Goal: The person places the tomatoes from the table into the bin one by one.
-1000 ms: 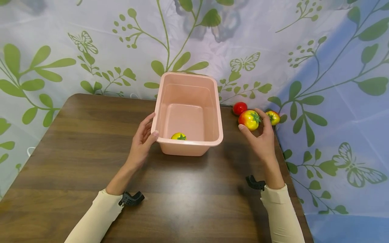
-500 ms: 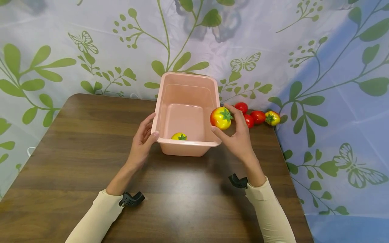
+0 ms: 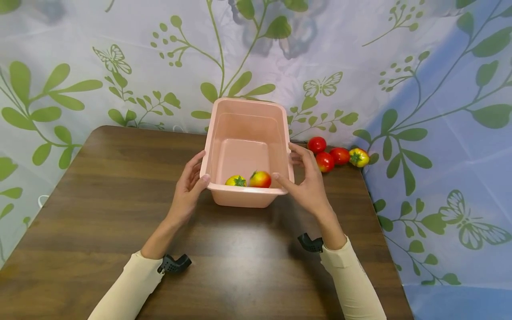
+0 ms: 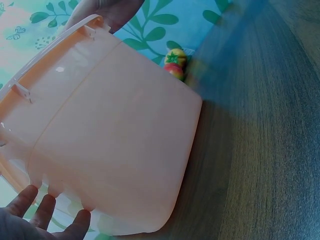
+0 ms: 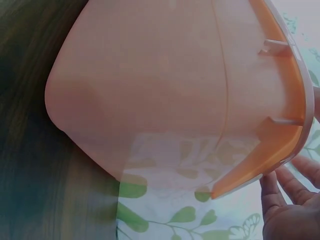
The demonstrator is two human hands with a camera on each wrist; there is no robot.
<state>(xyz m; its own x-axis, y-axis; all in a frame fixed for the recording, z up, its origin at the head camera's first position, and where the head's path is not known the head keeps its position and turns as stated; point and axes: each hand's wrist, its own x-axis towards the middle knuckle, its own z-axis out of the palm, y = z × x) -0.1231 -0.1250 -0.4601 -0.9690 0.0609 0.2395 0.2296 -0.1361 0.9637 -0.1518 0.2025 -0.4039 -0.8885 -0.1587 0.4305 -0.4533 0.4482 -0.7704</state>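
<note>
A pink plastic bin (image 3: 248,198) stands on the brown table, its opening tilted toward the head camera. My left hand (image 3: 185,189) grips its left rim, thumb on top and fingers against the outer wall; those fingers (image 4: 46,207) show in the left wrist view. On the opposite side my right hand (image 3: 310,184) holds the right rim, thumb reaching over it and fingers outside. Inside, at the near end, lie a yellow tomato (image 3: 235,181) with a green leafy top and a red-and-yellow tomato (image 3: 261,179). The near rim partly hides both.
Right of the bin, by the back edge, sit red tomatoes: one (image 3: 317,145) at the back, another (image 3: 325,162) nearer and a third (image 3: 340,156) beside a yellow-red tomato (image 3: 359,158). A leaf-patterned cloth (image 3: 140,66) hangs behind the table (image 3: 120,191).
My right hand carried the red-and-yellow tomato left from the group, released it inside the bin and now holds the right rim. My left hand stayed on the left rim.
</note>
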